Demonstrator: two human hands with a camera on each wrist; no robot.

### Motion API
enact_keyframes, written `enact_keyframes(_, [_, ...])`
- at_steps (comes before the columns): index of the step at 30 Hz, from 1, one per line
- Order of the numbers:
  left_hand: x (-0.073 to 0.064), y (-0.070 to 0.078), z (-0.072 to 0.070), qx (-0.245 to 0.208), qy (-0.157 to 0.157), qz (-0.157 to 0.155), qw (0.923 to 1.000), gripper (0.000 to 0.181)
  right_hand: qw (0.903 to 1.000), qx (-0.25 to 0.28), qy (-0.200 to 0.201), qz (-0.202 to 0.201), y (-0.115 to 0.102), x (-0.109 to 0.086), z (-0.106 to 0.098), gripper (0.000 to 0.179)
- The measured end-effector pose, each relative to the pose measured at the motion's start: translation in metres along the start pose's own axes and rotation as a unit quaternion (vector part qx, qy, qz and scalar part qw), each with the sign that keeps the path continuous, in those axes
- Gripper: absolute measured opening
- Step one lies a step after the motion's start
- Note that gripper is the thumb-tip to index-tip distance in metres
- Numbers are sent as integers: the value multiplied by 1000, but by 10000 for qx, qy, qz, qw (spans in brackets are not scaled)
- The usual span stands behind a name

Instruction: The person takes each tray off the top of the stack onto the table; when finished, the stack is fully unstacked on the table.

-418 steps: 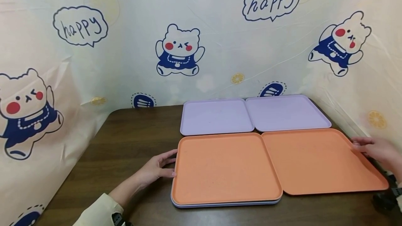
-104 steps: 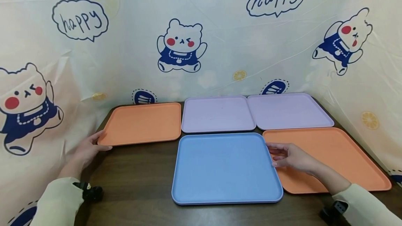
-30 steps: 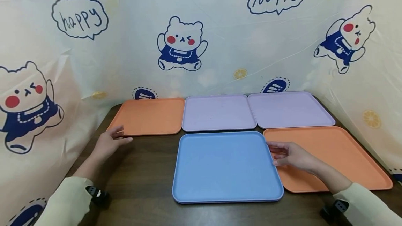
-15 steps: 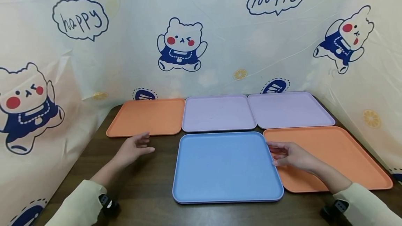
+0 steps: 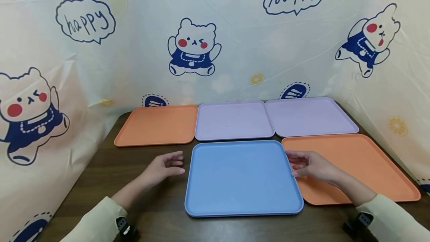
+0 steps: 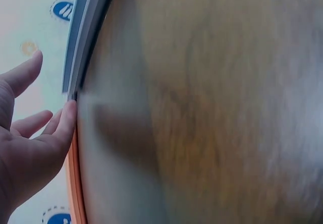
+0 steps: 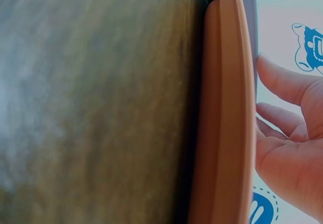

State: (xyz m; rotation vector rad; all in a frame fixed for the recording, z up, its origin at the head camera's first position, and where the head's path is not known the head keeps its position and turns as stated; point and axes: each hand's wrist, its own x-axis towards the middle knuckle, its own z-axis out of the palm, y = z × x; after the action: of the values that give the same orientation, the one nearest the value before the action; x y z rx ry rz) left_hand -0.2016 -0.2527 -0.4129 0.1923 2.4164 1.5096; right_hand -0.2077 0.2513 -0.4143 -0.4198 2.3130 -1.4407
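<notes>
A blue tray (image 5: 243, 178) lies in the front middle of the table, with a second rim seeming to show beneath it. My left hand (image 5: 159, 169) hovers just left of it, fingers loosely extended and holding nothing. At the blue tray's right edge, the fingertips of my right hand (image 5: 314, 165) rest on the rim, over an orange tray (image 5: 362, 171). In the left wrist view my left hand (image 6: 35, 143) appears with its thumb and fingers spread apart. The right wrist view shows my right hand (image 7: 292, 133) with relaxed fingers beside the tray edges.
Along the back of the brown table (image 5: 161, 223) lie an orange tray (image 5: 158, 125) at left, a lilac tray (image 5: 235, 120) in the middle and another lilac tray (image 5: 310, 117) at right. A printed cloth (image 5: 242, 47) hangs behind and at both sides.
An orange tray once over the blue one now lies at the back left, pushed there by my left hand. That hand has since let go and moved right. My right hand stays at the blue tray.
</notes>
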Motion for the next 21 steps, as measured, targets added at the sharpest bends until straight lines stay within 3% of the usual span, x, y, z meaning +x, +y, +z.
enact_keyframes(12, [2, 1, 22, -452, -265, -55, 9986, 70, 9998, 179, -21, 4, 1, 1, 0, 77])
enact_keyframes(21, [4, 2, 27, -510, -172, -120, 9985, 72, 9998, 175, 74, 63, 1, 0, 0, 77])
